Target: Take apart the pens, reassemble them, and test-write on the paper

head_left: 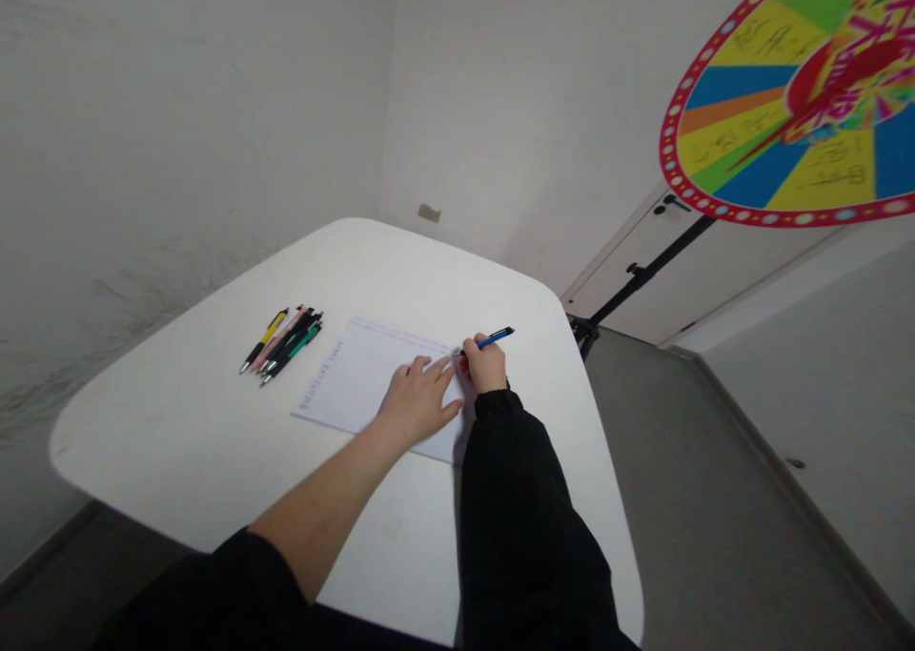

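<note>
Blue pen (496, 337), one: pinched in the right hand (489, 365), rear end jutting rightward; paper (350, 379), handwritten lines near its far edge: on white table (214, 451), under the left hand (418, 401), fingers spread; assorted pens (290, 344), bunched: left of paper, apart from both hands

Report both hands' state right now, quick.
Left hand: open, palm down on the white rectangular paper, gripping nothing.
Right hand: closed, holding the slim blue pen with a black end.
</note>
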The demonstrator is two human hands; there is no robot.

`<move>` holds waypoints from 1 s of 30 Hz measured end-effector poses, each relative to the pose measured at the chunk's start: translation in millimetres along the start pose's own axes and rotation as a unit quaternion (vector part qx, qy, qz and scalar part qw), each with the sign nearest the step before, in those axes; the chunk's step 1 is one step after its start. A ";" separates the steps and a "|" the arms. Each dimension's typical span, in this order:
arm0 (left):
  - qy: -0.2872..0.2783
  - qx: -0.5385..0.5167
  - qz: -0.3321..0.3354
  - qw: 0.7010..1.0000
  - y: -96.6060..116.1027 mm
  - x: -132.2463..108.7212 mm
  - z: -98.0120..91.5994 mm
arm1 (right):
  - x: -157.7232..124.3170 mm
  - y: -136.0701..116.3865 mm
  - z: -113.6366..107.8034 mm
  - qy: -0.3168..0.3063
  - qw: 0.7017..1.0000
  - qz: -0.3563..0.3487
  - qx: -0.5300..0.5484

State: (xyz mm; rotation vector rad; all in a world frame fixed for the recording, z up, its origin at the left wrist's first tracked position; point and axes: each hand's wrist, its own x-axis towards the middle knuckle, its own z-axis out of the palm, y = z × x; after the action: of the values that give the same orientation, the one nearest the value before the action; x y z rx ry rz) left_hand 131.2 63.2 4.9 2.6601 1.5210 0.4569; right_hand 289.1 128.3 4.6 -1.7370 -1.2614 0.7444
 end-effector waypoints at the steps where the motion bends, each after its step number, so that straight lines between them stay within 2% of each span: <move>1: 0.000 -0.001 0.000 1.000 0.1 0.0 0.0 | 0.0 0.0 0.1 -0.002 1.000 -0.001 -0.001; 30: -0.005 -0.003 -0.001 1.000 0.8 -0.5 -1.9 | 6.6 9.7 0.6 -0.002 0.999 -0.015 -0.034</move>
State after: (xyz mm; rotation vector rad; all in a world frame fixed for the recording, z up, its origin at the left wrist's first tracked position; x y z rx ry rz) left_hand 131.2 62.2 6.7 2.6533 1.5168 0.4470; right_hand 295.0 133.4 -4.2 -1.7677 -1.3266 0.6954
